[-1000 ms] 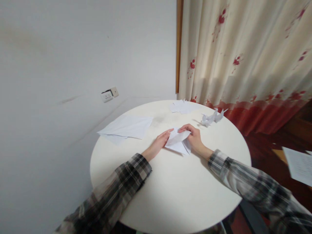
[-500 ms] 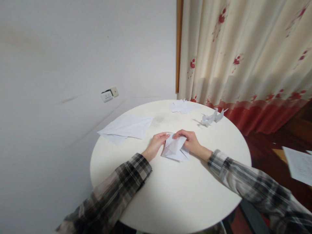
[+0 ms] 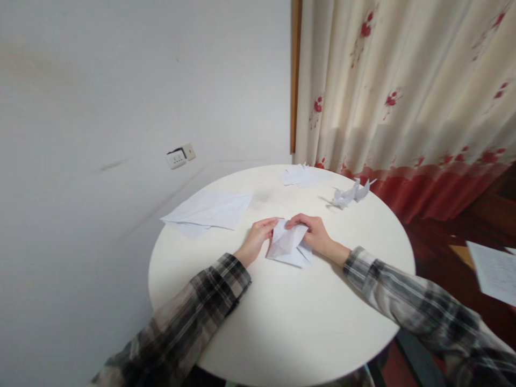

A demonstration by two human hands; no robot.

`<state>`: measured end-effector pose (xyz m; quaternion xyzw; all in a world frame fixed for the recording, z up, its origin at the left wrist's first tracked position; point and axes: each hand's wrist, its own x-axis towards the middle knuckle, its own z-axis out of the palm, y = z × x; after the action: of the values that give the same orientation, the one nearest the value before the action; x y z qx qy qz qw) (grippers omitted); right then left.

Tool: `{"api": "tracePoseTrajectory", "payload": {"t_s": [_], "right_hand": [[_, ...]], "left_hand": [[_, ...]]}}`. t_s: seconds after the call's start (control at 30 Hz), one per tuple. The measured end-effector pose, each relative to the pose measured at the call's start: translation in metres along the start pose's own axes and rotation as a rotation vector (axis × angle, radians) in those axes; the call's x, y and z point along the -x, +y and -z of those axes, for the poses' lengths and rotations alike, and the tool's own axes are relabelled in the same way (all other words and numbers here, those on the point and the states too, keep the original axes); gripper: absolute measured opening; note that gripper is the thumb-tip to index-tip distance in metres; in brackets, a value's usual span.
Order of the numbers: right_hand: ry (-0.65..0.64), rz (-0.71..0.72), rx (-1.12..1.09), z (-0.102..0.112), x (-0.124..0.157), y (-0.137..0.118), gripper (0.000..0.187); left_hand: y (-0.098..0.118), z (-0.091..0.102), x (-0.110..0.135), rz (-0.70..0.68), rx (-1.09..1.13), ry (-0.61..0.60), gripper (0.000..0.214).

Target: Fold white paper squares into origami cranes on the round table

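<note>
Folded paper (image 3: 288, 244) lies near the middle of the round white table (image 3: 290, 322), a little toward the far side, and both hands are on it. In the head view, the left hand (image 3: 257, 236) has its fingers curled around the left upper edge of the paper, so its grip is closed on this edge; the thumb is hidden. The right hand (image 3: 315, 234) pinches the top flap from the other side, its grip also closed on the paper, and the flap stands up a little from the table. Both arms wear plaid sleeves.

I judge that the folding is somewhere in the middle. The sheet already has several layers and creases and is much smaller than a full sheet, but its form is loose and irregular, not a clean finished shape. More creasing seems to be left.

Flat white sheets (image 3: 209, 210) lie to the left, near the table edge, well apart from the hands. Some small paper pieces (image 3: 300, 176) rest at the far edge, and two folded paper figures (image 3: 351, 192) stand to the far right. Behind is a cream curtain (image 3: 403, 97) with red flowers.
</note>
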<state>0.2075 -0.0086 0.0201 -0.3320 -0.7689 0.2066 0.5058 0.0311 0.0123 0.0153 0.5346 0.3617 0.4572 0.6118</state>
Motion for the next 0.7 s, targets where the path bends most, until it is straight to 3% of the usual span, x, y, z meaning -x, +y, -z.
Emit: {"api": "tracePoseTrajectory", "payload": {"t_s": [0.47, 0.63, 0.7], "right_hand": [[-0.007, 0.002, 0.032, 0.0003, 0.0009, 0.0004, 0.03], [0.021, 0.009, 0.065, 0.0024, 0.0016, 0.0034, 0.034], [0.021, 0.003, 0.061, 0.0027, 0.0016, 0.0045, 0.036]], "left_hand": [[-0.0029, 0.0021, -0.003, 0.011, -0.036, 0.003, 0.032], [-0.0024, 0.004, -0.005, 0.042, -0.097, -0.112, 0.03], [-0.002, 0.0043, -0.0052, 0.055, -0.119, -0.098, 0.031]]}}
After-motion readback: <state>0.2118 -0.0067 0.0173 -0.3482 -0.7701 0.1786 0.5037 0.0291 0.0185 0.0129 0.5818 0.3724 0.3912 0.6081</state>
